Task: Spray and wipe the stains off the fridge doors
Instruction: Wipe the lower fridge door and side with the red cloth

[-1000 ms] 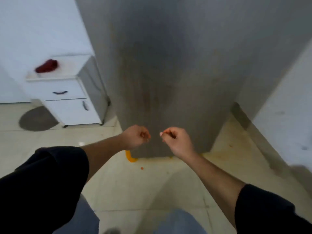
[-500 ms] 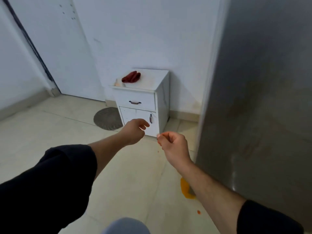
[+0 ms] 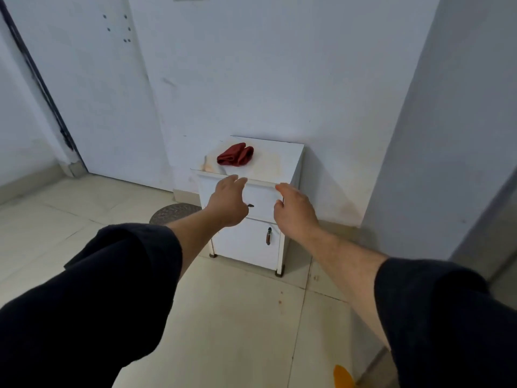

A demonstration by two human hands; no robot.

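Observation:
A crumpled dark red cloth (image 3: 235,154) lies on top of a small white cabinet (image 3: 282,163) against the wall. My left hand (image 3: 228,201) reaches out in front of the cabinet's drawer, fingers extended and holding nothing, just below the cloth. My right hand (image 3: 293,208) is stretched forward beside it, fingers relaxed and holding nothing. The grey fridge (image 3: 492,225) shows only as a sliver at the right edge. No spray bottle is in view.
The cabinet has a drawer and a lower door with a brown handle (image 3: 268,236). A round dark mat (image 3: 173,213) lies on the tiled floor to its left. A white door (image 3: 84,93) stands at the left. An orange object (image 3: 343,377) lies on the floor.
The view has swung left from the fridge front to the cabinet. Both hands have gone from loosely curled to extended and moved forward toward the cabinet and cloth.

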